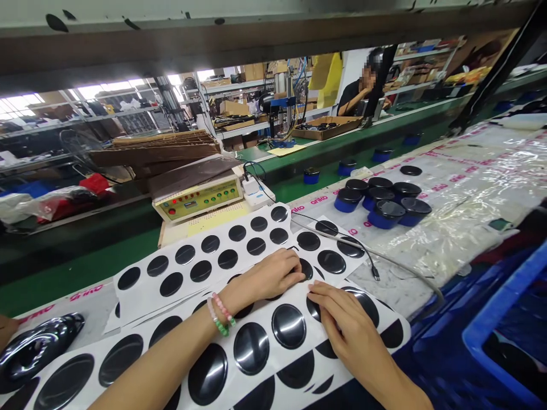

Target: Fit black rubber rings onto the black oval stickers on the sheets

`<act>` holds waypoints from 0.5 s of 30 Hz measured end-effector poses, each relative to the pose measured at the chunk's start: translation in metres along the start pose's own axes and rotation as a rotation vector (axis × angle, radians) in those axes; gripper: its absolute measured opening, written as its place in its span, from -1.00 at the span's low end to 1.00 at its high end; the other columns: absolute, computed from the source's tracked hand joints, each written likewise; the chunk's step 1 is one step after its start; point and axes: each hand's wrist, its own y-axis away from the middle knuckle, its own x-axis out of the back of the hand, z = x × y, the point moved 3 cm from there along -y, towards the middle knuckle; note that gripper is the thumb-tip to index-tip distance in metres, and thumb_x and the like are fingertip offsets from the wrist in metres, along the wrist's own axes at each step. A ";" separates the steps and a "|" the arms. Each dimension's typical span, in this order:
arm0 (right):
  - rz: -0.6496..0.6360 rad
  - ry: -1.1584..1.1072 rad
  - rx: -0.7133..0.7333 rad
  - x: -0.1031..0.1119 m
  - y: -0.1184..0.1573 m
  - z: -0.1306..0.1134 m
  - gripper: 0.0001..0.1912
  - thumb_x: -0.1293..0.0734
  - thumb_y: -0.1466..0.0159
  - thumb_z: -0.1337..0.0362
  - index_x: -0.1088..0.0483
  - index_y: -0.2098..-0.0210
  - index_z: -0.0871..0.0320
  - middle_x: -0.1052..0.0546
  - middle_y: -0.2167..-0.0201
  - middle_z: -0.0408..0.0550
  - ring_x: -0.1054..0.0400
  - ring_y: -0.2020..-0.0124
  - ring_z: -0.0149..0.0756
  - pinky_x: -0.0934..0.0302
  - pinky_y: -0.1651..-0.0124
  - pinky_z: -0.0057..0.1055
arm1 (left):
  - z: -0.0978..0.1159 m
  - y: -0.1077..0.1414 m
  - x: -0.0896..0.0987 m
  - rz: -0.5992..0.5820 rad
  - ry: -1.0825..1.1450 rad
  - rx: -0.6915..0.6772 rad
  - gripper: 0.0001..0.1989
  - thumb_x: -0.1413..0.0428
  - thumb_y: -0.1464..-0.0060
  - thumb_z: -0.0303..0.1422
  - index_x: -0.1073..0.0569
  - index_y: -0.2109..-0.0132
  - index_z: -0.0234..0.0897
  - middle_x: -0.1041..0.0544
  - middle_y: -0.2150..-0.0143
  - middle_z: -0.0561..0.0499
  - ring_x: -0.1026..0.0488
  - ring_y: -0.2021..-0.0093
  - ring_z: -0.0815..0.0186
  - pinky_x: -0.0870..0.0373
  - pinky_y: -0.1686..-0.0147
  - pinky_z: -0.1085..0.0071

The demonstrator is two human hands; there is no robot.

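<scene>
White sheets with rows of glossy black round stickers [289,326] lie overlapping in front of me. My left hand [280,272] rests over them, wearing a beaded bracelet [220,314] on the wrist. Its fingers are bent and pressed together beside a black disc [305,270]; whatever they pinch is hidden. Close by on the right, my right hand [344,313] lies low over the sheet, fingers stretched forward and partly covering another black disc [313,309]. I see nothing in its grasp.
Blue jars with black lids [386,213] stand grouped at the right, and several more sit on the green conveyor [286,191]. A control box [199,196], a loose cable [375,272] and a blue crate [504,302] surround the sheets. Another person [356,99] sits beyond.
</scene>
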 end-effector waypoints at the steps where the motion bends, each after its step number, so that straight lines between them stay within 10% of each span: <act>1: -0.003 0.010 -0.002 0.000 0.000 0.000 -0.69 -0.12 -0.29 0.53 -0.33 0.06 0.14 -0.49 0.08 -0.03 -0.33 -0.03 -0.28 -0.23 0.00 -0.28 | -0.003 0.001 0.001 0.034 0.034 0.027 -0.88 -0.07 -0.17 -0.34 -0.40 0.32 -0.26 -0.43 0.31 0.00 -0.35 0.27 0.28 -0.28 0.17 0.33; 9: -0.093 0.102 0.011 -0.011 -0.003 0.000 -0.54 -0.10 -0.24 0.53 -0.32 -0.07 0.16 -0.46 0.08 0.03 -0.32 -0.01 -0.19 -0.25 0.05 -0.23 | -0.039 0.008 0.033 0.538 0.524 0.288 -0.77 -0.08 -0.11 -0.20 -0.24 0.28 -0.26 -0.50 0.40 0.01 -0.45 0.44 0.35 -0.39 0.34 0.37; 15: -0.047 -0.055 -0.081 0.012 -0.012 0.009 -0.64 -0.11 -0.31 0.43 -0.36 -0.01 0.05 -0.48 0.09 -0.06 -0.39 0.08 -0.26 -0.32 0.08 -0.29 | -0.012 0.032 0.088 0.883 0.820 0.255 -0.72 -0.18 -0.02 -0.23 -0.26 0.22 -0.22 -0.30 0.47 0.19 -0.38 0.45 0.47 -0.40 0.31 0.47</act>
